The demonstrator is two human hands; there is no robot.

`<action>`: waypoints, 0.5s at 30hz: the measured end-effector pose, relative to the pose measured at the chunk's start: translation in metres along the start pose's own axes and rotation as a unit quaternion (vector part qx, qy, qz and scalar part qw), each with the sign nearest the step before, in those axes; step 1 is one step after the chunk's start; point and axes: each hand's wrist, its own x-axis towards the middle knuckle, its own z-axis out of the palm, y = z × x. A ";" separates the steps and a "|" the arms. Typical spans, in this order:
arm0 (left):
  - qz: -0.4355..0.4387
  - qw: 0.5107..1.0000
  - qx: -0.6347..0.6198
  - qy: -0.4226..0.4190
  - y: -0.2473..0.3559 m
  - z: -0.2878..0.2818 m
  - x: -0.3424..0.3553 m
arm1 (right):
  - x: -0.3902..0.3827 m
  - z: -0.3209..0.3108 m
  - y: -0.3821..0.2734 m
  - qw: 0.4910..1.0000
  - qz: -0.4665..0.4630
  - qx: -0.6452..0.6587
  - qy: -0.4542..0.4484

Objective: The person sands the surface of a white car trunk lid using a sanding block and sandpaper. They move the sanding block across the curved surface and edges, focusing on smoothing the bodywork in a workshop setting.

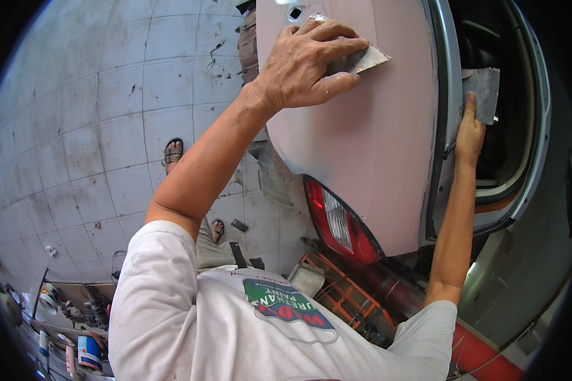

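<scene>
My left hand (308, 63) is closed on a thin, flat, creased silvery piece (370, 60), perhaps a spreader or sheet, at the upper part of the pale pink car body panel (381, 146), just below a small dark opening (294, 13). My right hand (470, 133) grips a grey rectangular plate (486, 92), thumb on its face, beside the panel's metal edge and the car's open, dark interior. Below the panel is a red and clear tail light (333, 222).
Grey floor tiles (114, 133) lie on the left, with my sandalled feet (173, 152) there. An orange metal frame (346, 295) and a red cylinder (480, 355) are low at right. A rack (67, 292) with cans and tools is at lower left.
</scene>
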 end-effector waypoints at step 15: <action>-0.048 0.997 0.006 -0.067 0.177 0.021 -0.165 | 0.037 0.008 0.016 0.988 -0.124 -0.063 0.060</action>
